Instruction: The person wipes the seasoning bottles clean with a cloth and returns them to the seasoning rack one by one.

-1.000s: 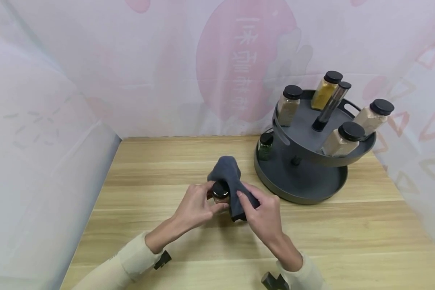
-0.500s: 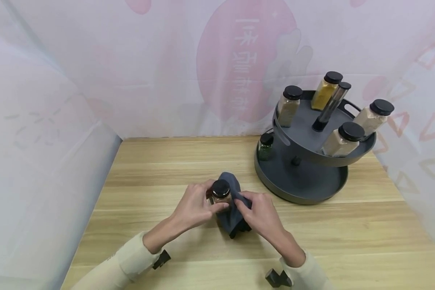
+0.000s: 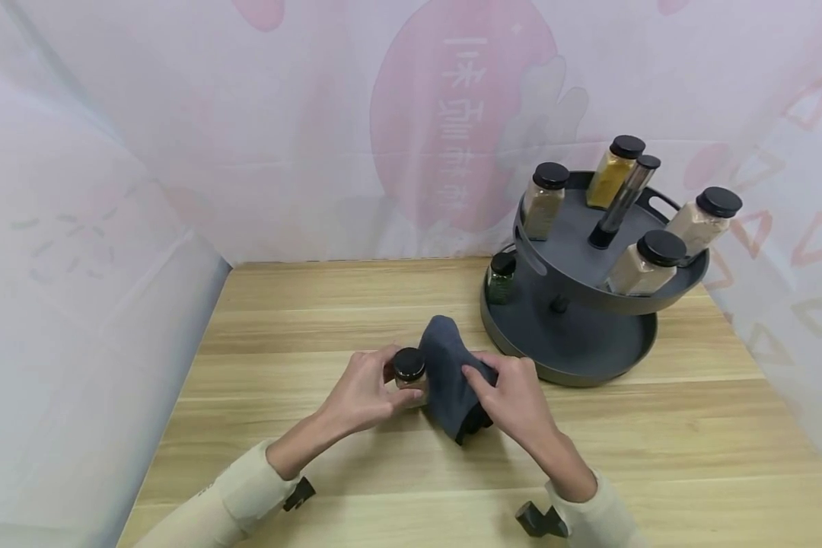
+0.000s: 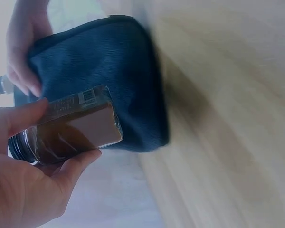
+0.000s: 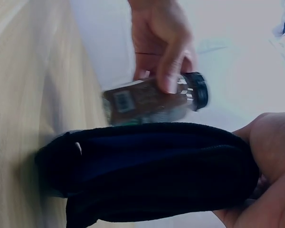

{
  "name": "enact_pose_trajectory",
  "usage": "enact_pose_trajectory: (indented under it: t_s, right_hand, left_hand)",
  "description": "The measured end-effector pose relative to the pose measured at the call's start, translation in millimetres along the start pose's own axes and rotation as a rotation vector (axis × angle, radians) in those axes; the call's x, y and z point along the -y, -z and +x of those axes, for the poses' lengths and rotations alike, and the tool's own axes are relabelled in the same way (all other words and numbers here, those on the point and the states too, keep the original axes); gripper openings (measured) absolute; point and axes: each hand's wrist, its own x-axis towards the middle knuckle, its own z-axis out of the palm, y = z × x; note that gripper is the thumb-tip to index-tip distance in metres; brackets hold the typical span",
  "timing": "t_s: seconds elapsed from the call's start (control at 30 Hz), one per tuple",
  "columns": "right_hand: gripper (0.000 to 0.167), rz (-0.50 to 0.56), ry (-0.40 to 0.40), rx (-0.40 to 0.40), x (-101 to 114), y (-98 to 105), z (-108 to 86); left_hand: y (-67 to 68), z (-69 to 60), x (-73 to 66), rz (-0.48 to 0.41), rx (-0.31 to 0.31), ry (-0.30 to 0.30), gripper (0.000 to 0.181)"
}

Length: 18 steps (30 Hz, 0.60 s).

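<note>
Between thumb and fingers, my left hand [image 3: 363,392] grips a spice jar [image 4: 76,128] with brown contents and a black lid [image 3: 409,364]. A barcode label shows on the jar's side in the left wrist view. My right hand [image 3: 517,396] pinches a dark grey-blue cloth [image 3: 448,373] by its right side. The cloth hangs folded just right of the jar; in the right wrist view the jar [image 5: 142,102] is close beside the fold [image 5: 156,175]. Whether cloth and jar touch is hard to tell.
A two-tier black turntable rack [image 3: 562,373] stands at the right. Its upper tier bears several spice jars [image 3: 642,266]; a jar with green contents [image 3: 500,280] stands on the lower tier. The wooden table [image 3: 301,304] meets a printed curtain [image 3: 301,152] behind.
The cloth, first draped around the jar's far side, swung down and toward me, then moved right with my right hand. The jar shifted slightly left in my left hand.
</note>
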Motion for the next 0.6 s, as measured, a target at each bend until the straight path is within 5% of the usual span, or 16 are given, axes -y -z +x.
enact_pose_trajectory:
  t_s: [0.6]
  right_hand:
    - [0.018, -0.027, -0.006, -0.047, -10, 17, -6.2]
  left_hand:
    - [-10.8, 1.9, 32.1, 0.027, 0.062, 0.049, 0.039]
